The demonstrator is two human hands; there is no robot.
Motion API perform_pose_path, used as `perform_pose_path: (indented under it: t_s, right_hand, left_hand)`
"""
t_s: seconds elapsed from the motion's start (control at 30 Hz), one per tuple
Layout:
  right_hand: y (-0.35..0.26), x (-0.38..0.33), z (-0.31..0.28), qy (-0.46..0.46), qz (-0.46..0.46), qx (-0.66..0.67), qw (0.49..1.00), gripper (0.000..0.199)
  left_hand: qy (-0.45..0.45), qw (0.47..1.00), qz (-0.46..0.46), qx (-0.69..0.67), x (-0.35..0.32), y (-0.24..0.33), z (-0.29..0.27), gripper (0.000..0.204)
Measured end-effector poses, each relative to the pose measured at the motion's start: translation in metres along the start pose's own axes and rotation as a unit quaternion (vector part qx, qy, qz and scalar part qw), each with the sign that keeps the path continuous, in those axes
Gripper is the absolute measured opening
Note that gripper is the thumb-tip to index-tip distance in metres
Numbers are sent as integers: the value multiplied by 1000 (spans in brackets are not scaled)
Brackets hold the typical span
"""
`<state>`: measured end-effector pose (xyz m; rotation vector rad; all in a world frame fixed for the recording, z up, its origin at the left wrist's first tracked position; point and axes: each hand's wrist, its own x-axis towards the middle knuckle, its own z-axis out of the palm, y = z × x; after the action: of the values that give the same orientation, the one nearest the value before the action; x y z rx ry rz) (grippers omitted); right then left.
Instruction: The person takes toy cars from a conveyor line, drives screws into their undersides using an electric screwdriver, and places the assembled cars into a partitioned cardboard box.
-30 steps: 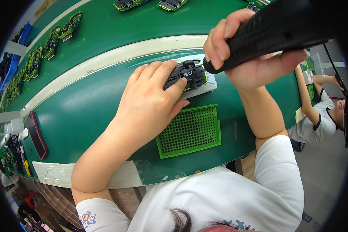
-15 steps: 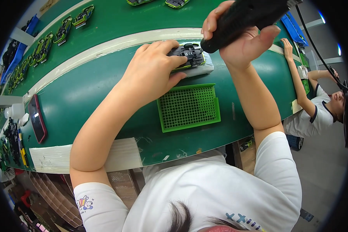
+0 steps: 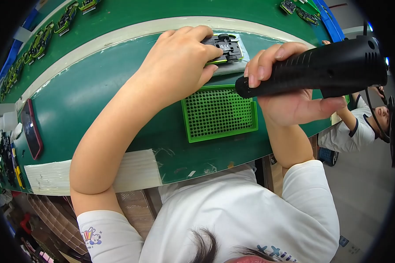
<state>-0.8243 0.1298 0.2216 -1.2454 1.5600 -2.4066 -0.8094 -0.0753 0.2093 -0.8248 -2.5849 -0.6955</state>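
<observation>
A toy car (image 3: 227, 46) lies wheels-up, black underside showing, on a pale padded block (image 3: 238, 67). My left hand (image 3: 175, 65) is closed on the car's left end, thumb at the near side and fingers across the top. In my right hand (image 3: 285, 107) is a black electric screwdriver (image 3: 324, 69), held nearly level with its nose pointing left. The nose hangs above the right side of a green tray (image 3: 224, 135) with a grid of holes; its bit cannot be made out. The tray sits just nearer to me than the block.
Toy cars (image 3: 40, 41) line the green belt beyond a pale curved rail (image 3: 118, 38). A phone (image 3: 32, 130) lies at the left, and a whitish foam sheet (image 3: 138, 168) covers the near table edge. A co-worker (image 3: 357, 129) sits at the right. The screwdriver's cord hangs at the right.
The screwdriver has moved away from the toy car, toward me and to the right, and now lies more level over the tray. My left hand stays on the car. Cars on the belt have shifted.
</observation>
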Motion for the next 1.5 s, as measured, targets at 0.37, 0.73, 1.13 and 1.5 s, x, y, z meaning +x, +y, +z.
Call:
perform_pose_path:
  t_s: [0.37,0.73,1.13,1.5]
  right_hand:
    - [7,-1,1,14,-7,-8,1000,101]
    - [-1,-7,26,122,80,-62,987,103]
    - [-1,-1,17,86,63,-62,992,103]
    - [-9,70,18,-94,-35,-5,995,106]
  left_hand:
    - [6,1000,17,-6,3,-2,-2,27]
    - [33,998,-29,-48,8,1,-34,51]
    - [39,978,-157,-131,-50,-29,3,89]
    - [50,968,-158,-188,-47,-32,6,72]
